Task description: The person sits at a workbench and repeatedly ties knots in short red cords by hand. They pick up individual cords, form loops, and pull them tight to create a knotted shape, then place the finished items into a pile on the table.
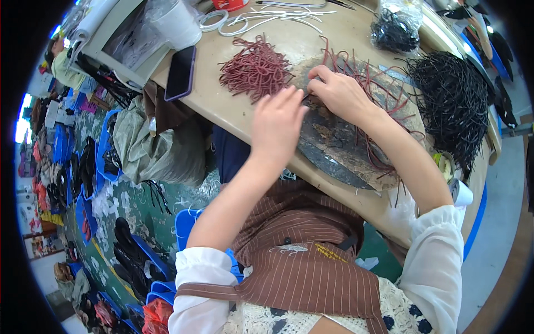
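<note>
My left hand (277,123) hovers over the near side of the table, slightly blurred, its fingers stretched toward my right hand. Over the left part of a worn dark round board (325,139), my right hand (340,96) has its fingers curled in a pinch. A small dark bit shows at its fingertips, too small to name. Loose dark-red cords (384,100) lie across the board, some passing under my right forearm. Just beyond my left hand is a tangled heap of dark-red cords (256,68).
A large pile of black cords (450,106) fills the table's right side, near a metal ruler (396,74) and an open tin (444,165). A phone (180,73) lies at the left edge. White cords (267,22) and a bag of black pieces (395,30) are at the back.
</note>
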{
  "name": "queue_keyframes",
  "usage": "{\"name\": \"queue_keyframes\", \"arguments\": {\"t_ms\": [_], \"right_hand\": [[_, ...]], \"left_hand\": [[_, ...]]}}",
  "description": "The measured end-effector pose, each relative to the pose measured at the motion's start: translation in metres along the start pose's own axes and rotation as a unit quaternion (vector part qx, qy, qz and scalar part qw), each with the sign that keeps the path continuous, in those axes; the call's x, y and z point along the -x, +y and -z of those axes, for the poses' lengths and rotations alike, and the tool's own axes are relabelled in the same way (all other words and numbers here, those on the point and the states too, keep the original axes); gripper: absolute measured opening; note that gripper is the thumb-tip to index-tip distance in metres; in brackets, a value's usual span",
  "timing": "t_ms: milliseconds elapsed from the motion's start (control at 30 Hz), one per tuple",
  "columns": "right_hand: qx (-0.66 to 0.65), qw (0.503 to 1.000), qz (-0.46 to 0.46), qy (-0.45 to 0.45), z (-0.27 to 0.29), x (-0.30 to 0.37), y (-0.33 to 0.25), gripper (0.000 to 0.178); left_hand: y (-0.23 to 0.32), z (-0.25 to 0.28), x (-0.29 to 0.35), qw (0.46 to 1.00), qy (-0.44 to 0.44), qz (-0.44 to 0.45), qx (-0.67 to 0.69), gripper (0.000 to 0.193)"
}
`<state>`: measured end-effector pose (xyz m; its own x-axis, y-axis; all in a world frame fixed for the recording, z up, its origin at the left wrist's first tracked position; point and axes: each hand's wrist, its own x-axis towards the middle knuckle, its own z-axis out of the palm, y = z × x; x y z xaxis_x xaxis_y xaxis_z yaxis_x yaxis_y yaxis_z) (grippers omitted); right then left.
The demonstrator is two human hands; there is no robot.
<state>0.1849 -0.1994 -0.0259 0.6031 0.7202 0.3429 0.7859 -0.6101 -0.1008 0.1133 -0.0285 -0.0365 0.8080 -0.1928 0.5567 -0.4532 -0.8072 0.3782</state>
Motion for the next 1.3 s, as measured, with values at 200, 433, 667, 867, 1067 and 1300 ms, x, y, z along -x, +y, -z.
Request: {"name": "queue_keyframes", "arguments": {"t_ms": [200, 433, 667, 867, 1067, 1300], "right_hand": [[-0.068, 0.997, -0.005, 0.02, 0.019, 0.005, -0.018, 0.011], [0.007, 0.999, 0.017, 0.048, -0.017, 0.009, -0.019, 0.013], [0.002, 1.0, 0.006, -0.003, -0.008, -0.001, -0.019, 0.011], [-0.036, 0.995, 0.009, 0.093, 0.048, -0.017, -0.037, 0.008], [-0.197, 0.979, -0.05, 0.028, 0.135, -0.023, -0.08, 0.011], [-0.703, 0.656, -0.266, -0.069, 0.098, 0.002, -0.08, 0.014]], "left_hand": [[0.002, -0.011, 0.007, 0.997, -0.055, 0.041, -0.034, 0.023], [0.003, -0.023, 0.007, 0.994, 0.027, -0.01, -0.107, 0.014], [-0.008, -0.014, -0.002, 0.991, 0.001, -0.038, -0.125, 0.017], [0.012, 0.041, -0.015, 0.999, 0.034, -0.033, -0.015, 0.024], [0.031, 0.106, -0.019, 0.98, 0.127, 0.0, 0.153, 0.023], [0.029, 0.07, 0.015, 0.638, -0.082, 0.337, 0.688, 0.019]]}}
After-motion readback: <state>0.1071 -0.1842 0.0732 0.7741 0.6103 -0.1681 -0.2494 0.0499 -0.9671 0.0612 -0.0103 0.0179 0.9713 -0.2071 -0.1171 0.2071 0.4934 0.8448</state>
